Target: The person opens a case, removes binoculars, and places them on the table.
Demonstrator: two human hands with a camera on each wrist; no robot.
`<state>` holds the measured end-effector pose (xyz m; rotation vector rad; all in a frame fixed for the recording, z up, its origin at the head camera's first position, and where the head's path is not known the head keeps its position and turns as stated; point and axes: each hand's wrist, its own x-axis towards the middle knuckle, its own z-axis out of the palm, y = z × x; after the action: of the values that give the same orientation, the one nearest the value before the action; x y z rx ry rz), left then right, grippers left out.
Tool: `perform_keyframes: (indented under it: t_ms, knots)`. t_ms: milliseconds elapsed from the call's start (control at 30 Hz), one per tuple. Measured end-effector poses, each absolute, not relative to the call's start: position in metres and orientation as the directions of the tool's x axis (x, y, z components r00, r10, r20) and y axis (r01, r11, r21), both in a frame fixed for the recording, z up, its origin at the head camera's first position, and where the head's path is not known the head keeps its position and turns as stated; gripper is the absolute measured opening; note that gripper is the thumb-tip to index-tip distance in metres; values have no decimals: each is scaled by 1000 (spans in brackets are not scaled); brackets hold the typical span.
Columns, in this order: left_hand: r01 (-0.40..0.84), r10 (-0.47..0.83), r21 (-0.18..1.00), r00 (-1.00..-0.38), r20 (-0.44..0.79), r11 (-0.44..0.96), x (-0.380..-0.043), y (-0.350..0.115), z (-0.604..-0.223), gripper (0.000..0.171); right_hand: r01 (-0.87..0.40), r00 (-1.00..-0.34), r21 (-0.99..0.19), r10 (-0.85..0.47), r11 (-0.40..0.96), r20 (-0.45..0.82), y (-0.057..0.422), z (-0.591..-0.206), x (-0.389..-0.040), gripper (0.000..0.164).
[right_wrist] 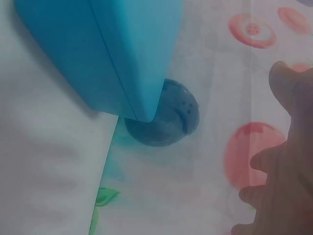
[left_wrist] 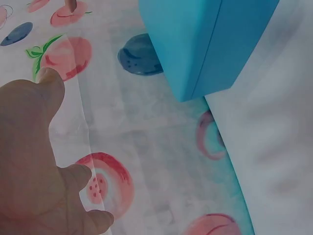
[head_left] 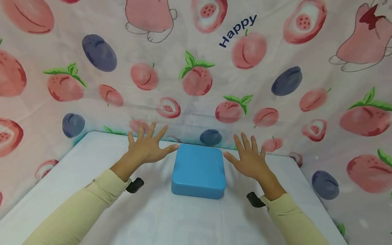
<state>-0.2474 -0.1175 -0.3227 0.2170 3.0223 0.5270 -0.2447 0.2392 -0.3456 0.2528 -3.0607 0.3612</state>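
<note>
A blue box [head_left: 199, 168] with rounded corners sits on the white table between my two hands. My left hand [head_left: 148, 146] is raised left of the box, its fingers spread and straight, with the thumb tip overlapping the box's far left corner in the head view. On the other side my right hand [head_left: 249, 158] is held up with fingers apart, the thumb pointing at the box's right edge. Neither hand holds anything. Both wrist views show the blue box [left_wrist: 195, 44] from the side, with a thin seam line along its wall; the right wrist view has its corner [right_wrist: 132, 63].
The white table [head_left: 171, 221] runs back to a hanging cloth [head_left: 171, 78] printed with peaches, plums and rabbits. A black wrist device shows below each sleeve, one on the left [head_left: 135, 185] and one on the right [head_left: 255, 199].
</note>
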Motion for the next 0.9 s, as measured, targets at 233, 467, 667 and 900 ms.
perform_keyframes:
  t_ms: [233, 467, 667, 900]
  knots:
    - [123, 144, 333, -989, -39, 935, -248, -122, -326, 100, -158, -987, -220, -145, 963, 75, 245, -348, -243, 94]
    - [117, 139, 333, -989, -43, 936, -246, -128, -328, 100, -154, -987, -219, -141, 963, 70, 248, -350, -241, 94]
    - [124, 138, 330, -990, -20, 936, -244, -131, -332, 100, -149, -988, -217, -135, 965, 78, 250, -353, -240, 93]
    - [129, 141, 315, -990, -18, 940, -248, -132, -339, 101, -142, -989, -221, -128, 965, 74, 252, -359, -238, 92]
